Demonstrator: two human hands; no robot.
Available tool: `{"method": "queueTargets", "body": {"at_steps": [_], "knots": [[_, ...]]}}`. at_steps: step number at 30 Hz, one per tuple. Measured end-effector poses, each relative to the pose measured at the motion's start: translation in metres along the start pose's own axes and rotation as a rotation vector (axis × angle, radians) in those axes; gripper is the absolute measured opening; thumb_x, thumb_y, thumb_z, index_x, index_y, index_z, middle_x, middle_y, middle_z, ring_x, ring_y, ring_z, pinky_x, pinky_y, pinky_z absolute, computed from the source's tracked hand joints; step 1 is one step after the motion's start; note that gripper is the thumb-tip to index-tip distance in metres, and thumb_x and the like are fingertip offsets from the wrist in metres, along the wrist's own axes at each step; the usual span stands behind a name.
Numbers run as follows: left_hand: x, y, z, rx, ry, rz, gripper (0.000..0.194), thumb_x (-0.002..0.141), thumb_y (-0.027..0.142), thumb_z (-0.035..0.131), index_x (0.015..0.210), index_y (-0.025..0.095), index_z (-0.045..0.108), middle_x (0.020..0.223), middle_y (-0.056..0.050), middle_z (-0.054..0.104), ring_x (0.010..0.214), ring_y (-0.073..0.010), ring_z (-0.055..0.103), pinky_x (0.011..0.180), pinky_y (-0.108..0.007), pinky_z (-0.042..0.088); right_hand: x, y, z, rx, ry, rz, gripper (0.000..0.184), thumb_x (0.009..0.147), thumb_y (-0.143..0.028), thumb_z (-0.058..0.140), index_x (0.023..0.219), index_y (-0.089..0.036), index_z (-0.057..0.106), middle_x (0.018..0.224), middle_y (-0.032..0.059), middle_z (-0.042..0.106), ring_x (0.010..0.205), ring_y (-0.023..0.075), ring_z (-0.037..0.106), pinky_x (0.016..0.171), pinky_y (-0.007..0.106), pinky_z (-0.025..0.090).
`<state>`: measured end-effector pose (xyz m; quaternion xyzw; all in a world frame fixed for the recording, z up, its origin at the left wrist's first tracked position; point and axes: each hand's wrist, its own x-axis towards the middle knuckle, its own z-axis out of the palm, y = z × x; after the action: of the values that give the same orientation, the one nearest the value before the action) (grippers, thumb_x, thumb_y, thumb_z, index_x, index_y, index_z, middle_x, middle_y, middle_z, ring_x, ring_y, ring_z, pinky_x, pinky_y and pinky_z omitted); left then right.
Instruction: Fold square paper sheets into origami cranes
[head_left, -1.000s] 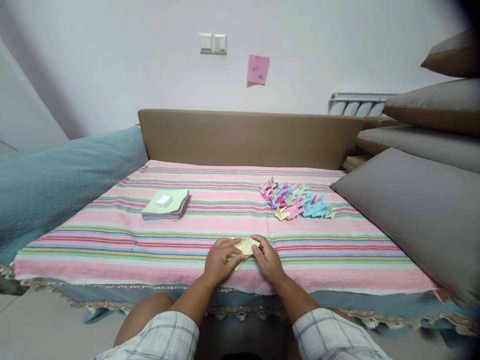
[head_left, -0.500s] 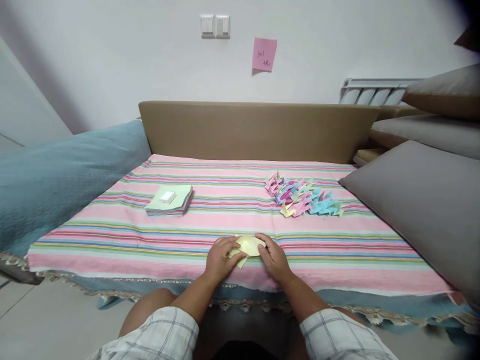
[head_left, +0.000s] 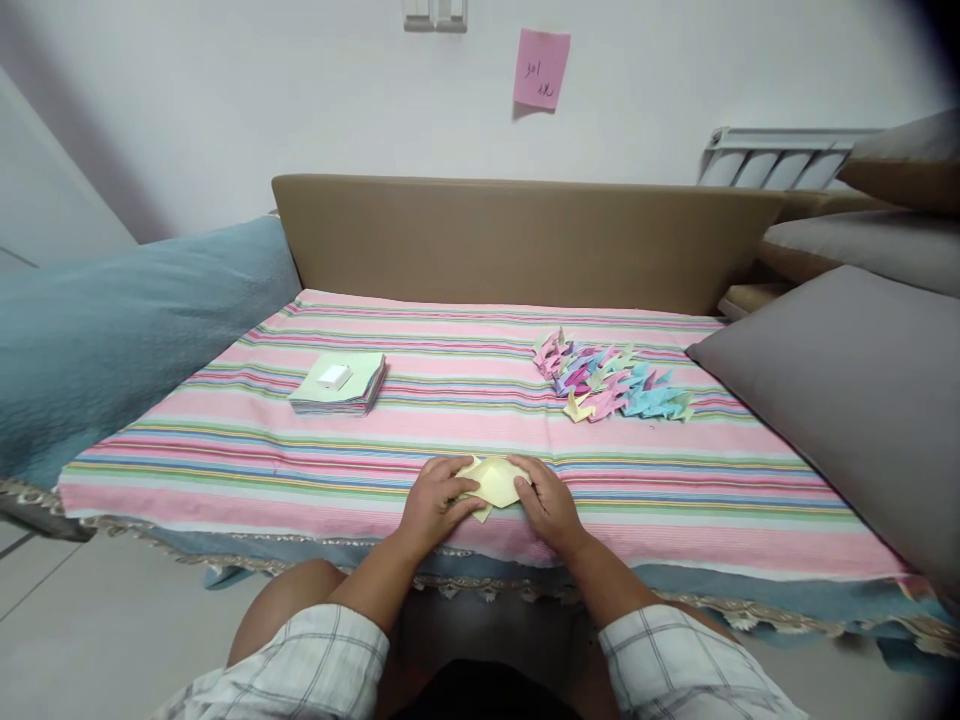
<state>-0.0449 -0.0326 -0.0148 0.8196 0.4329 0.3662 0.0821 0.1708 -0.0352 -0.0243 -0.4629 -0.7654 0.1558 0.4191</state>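
A pale yellow sheet of origami paper (head_left: 498, 482), partly folded, lies between my hands near the front edge of the striped cloth. My left hand (head_left: 436, 503) grips its left side, with the thumb and fingers closed on the paper. On the opposite side, my right hand (head_left: 549, 505) holds the right end, its thumb and fingers bent around the edge. A corner of the paper points toward me below my left thumb. Parts of both ends are hidden under the fingers.
Several folded paper cranes (head_left: 600, 382) sit in a cluster at the back right. A stack of coloured paper (head_left: 341, 395) with a small white block (head_left: 334, 376) on top lies at left. Grey cushions (head_left: 840, 350) lean at right; a brown backrest (head_left: 510, 245) stands behind.
The camera view has tilted slightly downward. The upper layer of the yellow paper, rounded and bulging before, now looks flatter and more angular. Both hands keep hold of it.
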Motion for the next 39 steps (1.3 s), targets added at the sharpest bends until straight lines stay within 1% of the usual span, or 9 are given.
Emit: {"method": "queueTargets", "body": {"at_steps": [8, 15, 18, 21, 25, 31, 33, 36, 39], "knots": [[0.001, -0.004, -0.006, 0.012, -0.099, 0.045, 0.015, 0.077, 0.037, 0.064, 0.081, 0.025, 0.072, 0.114, -0.006, 0.063, 0.102, -0.0222, 0.055, 0.088, -0.039, 0.046, 0.0, -0.001, -0.003, 0.01, -0.029, -0.032, 0.038, 0.092, -0.031, 0.036, 0.126, -0.021, 0.049, 0.119, 0.0084, 0.058, 0.113, 0.0201, 0.052, 0.095, 0.038, 0.044], [0.009, 0.002, -0.006, 0.114, -0.038, 0.067, 0.017, 0.083, 0.033, 0.057, 0.077, 0.023, 0.07, 0.113, -0.006, 0.064, 0.099, -0.0215, 0.056, 0.088, -0.04, 0.045, 0.001, -0.002, -0.003, 0.03, 0.015, -0.133, 0.039, 0.093, -0.028, 0.037, 0.13, -0.023, 0.045, 0.127, 0.0097, 0.05, 0.12, 0.019, 0.045, 0.102, 0.039, 0.04], [0.011, 0.001, -0.005, 0.133, -0.007, 0.075, 0.017, 0.083, 0.032, 0.057, 0.077, 0.022, 0.07, 0.114, -0.007, 0.063, 0.1, -0.0225, 0.055, 0.087, -0.041, 0.045, 0.002, -0.003, -0.006, 0.044, 0.001, -0.131, 0.034, 0.093, -0.029, 0.037, 0.121, -0.022, 0.054, 0.128, 0.0106, 0.046, 0.12, 0.0203, 0.045, 0.101, 0.039, 0.041], [0.011, -0.002, -0.006, 0.101, -0.03, 0.105, 0.012, 0.081, 0.03, 0.06, 0.081, 0.022, 0.069, 0.114, -0.008, 0.063, 0.1, -0.0224, 0.056, 0.086, -0.04, 0.046, 0.004, -0.004, -0.01, 0.043, -0.088, -0.114, 0.029, 0.091, -0.035, 0.043, 0.107, -0.023, 0.064, 0.127, 0.0107, 0.046, 0.119, 0.0224, 0.046, 0.097, 0.04, 0.043], [0.01, -0.003, -0.007, 0.042, -0.079, 0.135, 0.014, 0.079, 0.022, 0.061, 0.09, 0.024, 0.068, 0.119, -0.007, 0.061, 0.104, -0.0217, 0.055, 0.088, -0.04, 0.045, 0.006, -0.005, -0.015, 0.027, -0.186, -0.141, 0.03, 0.077, -0.045, 0.064, 0.098, -0.024, 0.068, 0.127, 0.0112, 0.047, 0.119, 0.0269, 0.044, 0.095, 0.042, 0.044], [0.011, -0.006, -0.011, 0.0, -0.153, 0.121, 0.012, 0.079, 0.021, 0.059, 0.08, 0.025, 0.07, 0.122, -0.005, 0.059, 0.107, -0.0213, 0.053, 0.09, -0.039, 0.043, 0.009, -0.01, -0.015, -0.056, -0.221, -0.199, 0.013, 0.079, -0.031, 0.064, 0.088, -0.025, 0.071, 0.126, 0.0097, 0.049, 0.119, 0.0268, 0.043, 0.097, 0.046, 0.04], [0.011, -0.006, -0.012, -0.011, -0.192, 0.104, 0.01, 0.077, 0.026, 0.063, 0.083, 0.025, 0.07, 0.124, -0.006, 0.057, 0.108, -0.0221, 0.052, 0.092, -0.04, 0.041, 0.01, -0.012, -0.014, -0.071, -0.232, -0.202, 0.013, 0.079, -0.028, 0.063, 0.089, -0.025, 0.071, 0.126, 0.0098, 0.049, 0.119, 0.0268, 0.042, 0.098, 0.047, 0.039], [0.012, -0.005, -0.013, -0.006, -0.247, 0.067, 0.021, 0.074, 0.032, 0.067, 0.094, 0.028, 0.069, 0.13, -0.005, 0.053, 0.113, -0.024, 0.049, 0.095, -0.042, 0.038, 0.011, -0.016, -0.013, -0.091, -0.257, -0.198, 0.018, 0.079, -0.025, 0.063, 0.094, -0.025, 0.07, 0.131, 0.0101, 0.046, 0.123, 0.0277, 0.038, 0.1, 0.049, 0.036], [0.012, -0.003, -0.012, 0.027, -0.279, 0.047, 0.017, 0.074, 0.032, 0.067, 0.091, 0.031, 0.07, 0.133, -0.003, 0.05, 0.116, -0.025, 0.046, 0.097, -0.045, 0.036, 0.013, -0.02, -0.012, -0.12, -0.285, -0.194, 0.016, 0.078, -0.023, 0.063, 0.091, -0.025, 0.071, 0.135, 0.0097, 0.043, 0.126, 0.0286, 0.035, 0.103, 0.051, 0.033]]}}
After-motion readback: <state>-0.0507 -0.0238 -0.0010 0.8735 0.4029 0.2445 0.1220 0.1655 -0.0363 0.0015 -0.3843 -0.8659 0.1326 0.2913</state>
